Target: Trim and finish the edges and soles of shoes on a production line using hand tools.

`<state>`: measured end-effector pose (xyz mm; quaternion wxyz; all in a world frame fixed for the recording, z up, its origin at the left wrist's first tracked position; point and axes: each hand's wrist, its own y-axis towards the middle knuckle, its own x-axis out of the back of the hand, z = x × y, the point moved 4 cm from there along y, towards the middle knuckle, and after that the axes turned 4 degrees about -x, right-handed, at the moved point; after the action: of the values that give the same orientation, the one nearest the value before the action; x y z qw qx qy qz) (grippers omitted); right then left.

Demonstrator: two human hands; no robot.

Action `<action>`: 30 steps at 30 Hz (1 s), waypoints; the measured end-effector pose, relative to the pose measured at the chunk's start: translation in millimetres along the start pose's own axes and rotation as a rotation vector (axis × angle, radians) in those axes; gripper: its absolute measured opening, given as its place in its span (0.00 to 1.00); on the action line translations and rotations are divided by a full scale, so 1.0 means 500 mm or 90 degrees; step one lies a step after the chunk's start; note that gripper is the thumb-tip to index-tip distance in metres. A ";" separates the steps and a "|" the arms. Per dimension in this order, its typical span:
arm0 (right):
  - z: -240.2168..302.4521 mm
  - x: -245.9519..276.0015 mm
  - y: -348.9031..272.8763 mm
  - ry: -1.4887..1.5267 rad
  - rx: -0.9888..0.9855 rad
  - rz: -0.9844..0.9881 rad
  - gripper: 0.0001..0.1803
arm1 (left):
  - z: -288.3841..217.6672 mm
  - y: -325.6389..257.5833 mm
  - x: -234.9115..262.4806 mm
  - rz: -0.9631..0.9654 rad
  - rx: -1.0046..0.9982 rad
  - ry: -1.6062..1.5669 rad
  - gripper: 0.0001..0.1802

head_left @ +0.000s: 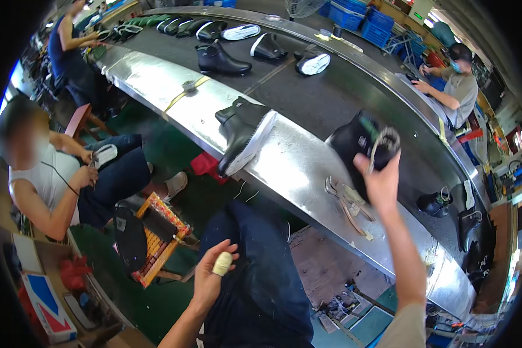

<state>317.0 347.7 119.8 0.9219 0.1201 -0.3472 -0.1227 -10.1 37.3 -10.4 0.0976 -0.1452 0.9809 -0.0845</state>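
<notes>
My right hand (383, 180) reaches over the metal table edge and grips a black ankle boot (393, 155) by its upper, near a pale lined opening. More black boot upper (351, 136) shows just left of it; I cannot tell whether that is a second boot. My left hand (211, 272) hangs above my lap with its fingers loosely apart, holding nothing, and a pale yellow wrap (222, 264) covers one finger. Left of the right hand, a black boot with a white sole (246, 136) lies on its side over the table edge. Pincers (347, 203) lie on the metal below the gripped boot.
A dark conveyor belt (307, 95) carries several more boots (223, 60). On the left a seated person (46, 162) works on a white-soled shoe, beside a beaded stool (156, 240). Another person (455, 93) sits across the belt. Blue crates (348, 15) are stacked behind.
</notes>
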 end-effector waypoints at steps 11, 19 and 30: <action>-0.470 0.067 0.200 -0.108 -0.176 0.019 0.53 | -0.167 0.205 -0.064 -0.135 -0.378 0.628 0.38; -0.201 0.039 -0.093 -0.102 0.172 0.020 0.22 | -0.251 0.403 -0.150 -0.110 -0.043 0.821 0.44; -0.115 -0.030 -0.251 -0.309 0.226 0.099 0.20 | 0.102 0.013 0.013 -0.065 0.099 -0.071 0.45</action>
<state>326.5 242.0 30.3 0.7834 0.2198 -0.5812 -0.0143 -7.0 34.4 -61.9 0.1587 -0.1918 0.9557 -0.1572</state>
